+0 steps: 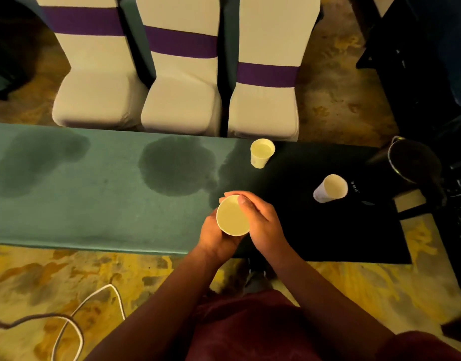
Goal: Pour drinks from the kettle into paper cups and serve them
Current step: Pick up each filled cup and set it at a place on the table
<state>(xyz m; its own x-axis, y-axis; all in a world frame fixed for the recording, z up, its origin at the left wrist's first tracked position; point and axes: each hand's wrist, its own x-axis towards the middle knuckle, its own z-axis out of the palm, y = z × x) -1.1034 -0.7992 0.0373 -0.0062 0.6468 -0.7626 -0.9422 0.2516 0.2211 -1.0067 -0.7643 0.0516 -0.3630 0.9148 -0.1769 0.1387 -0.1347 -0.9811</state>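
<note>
Green table (68, 204), left half bare; both hands' (263, 222) grip clamps paper cup (232, 217) near front edge.

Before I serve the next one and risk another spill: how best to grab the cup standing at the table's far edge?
Hold the far cup around its mid wall, from the near side. It stands upright, open-topped, seemingly filled, so avoid squeezing the rim.

1. Paper cups: three – one (233, 216) held in the hands, one (261, 153) at the table's far edge, one (331, 188) by the kettle.
2. Kettle (414, 162): just one.
3. Covered chairs: three ( (94, 95), (181, 105), (266, 110)).
4. Hands: two, left (216, 238) and right (263, 225).
5. Cable (76, 311) on the floor: one.
</note>
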